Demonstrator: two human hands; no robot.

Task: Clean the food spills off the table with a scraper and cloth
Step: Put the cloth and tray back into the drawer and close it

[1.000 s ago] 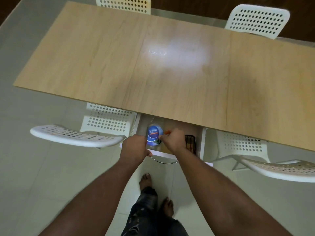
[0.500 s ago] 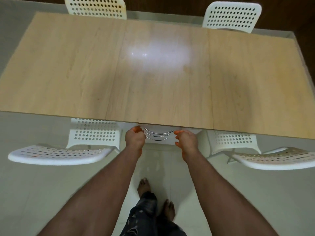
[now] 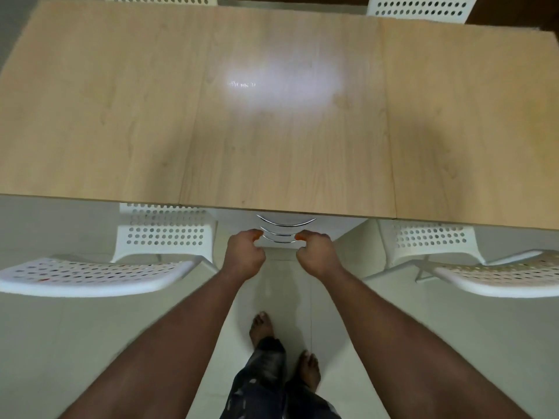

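The long light-wood table [image 3: 272,152] fills the upper half of the view, its top bare, with a pale glare of light near the middle. No scraper or cloth is in sight. Under the near edge is a white drawer unit [image 3: 230,220] with three curved chrome handles [image 3: 286,222], its drawers closed. My left hand [image 3: 245,255] and right hand [image 3: 316,255] hover in front of the lowest handle, one at each end. Both have their fingers curled into loose fists, thumbs pointing at the handle, and hold nothing.
Two white perforated chairs flank me, one on the left [image 3: 90,276] and one on the right [image 3: 499,276], both tucked partly under the table. Two more chairs [image 3: 423,7] stand at the far side. My bare feet [image 3: 261,328] are on the pale tiled floor.
One second ago the drawer stood open, showing a blue-labelled bottle, with my hands in it. It has since been pushed closed, and my hands have drawn slightly back from the handles.
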